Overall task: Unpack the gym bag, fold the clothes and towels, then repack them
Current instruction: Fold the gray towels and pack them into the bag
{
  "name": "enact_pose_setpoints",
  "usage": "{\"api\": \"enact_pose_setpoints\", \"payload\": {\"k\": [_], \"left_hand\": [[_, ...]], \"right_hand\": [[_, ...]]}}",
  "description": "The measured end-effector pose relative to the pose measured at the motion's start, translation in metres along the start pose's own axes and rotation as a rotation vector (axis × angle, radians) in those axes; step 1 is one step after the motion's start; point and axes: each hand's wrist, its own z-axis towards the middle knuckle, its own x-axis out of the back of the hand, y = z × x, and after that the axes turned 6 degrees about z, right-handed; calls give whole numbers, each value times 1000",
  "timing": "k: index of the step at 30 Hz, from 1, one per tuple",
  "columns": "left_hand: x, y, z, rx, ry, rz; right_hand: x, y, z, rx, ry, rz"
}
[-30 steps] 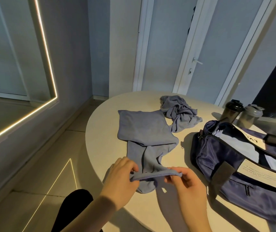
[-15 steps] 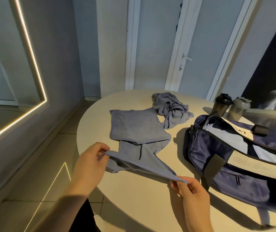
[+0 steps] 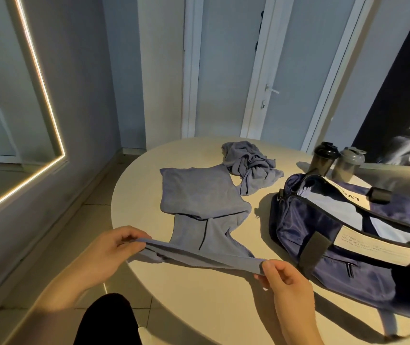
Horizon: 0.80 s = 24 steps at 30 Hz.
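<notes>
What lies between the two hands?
A stretched towel edge, pinched by the left hand and the right hand; the head view shows it.

The navy fabric gym bag runs off the right edge; the print on its cream strap is unreadable.

The room was dim and blue-grey, while warmer light from the right lit the round table. The LED strip edging the mirror at the left glowed white and slightly blown out, with a small glint on the floor tiles. The gym bag and the two shaker bottles threw hard, dark shadows leftward across the tabletop. A softer shadow lay under the grey-blue towel held above the table's near edge. Wide-angle distortion tilted the door frames and stretched the bottom corners. Detail was soft throughout, and the poster at the right edge sank into murk.
</notes>
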Motion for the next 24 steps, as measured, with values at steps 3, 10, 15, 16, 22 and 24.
{"api": "enact_pose_setpoints", "payload": {"k": [3, 10, 15, 16, 22, 24], "left_hand": [[7, 22, -1, -23, 134, -121], [39, 62, -18, -154, 291, -109], [50, 64, -41, -214, 238, -177], [51, 62, -44, -223, 211, -228], [59, 59, -62, -158, -27, -451], [61, 55, -58, -134, -34, -477]], "right_hand": [[3, -27, 2, 175, 28, -118], [18, -82, -13, 398, -59, 46], [28, -84, -20, 471, -91, 40], [29, -86, -23, 456, -134, 66], [30, -92, -21, 169, -411, 287], [25, -96, -17, 120, -439, 232]]}}
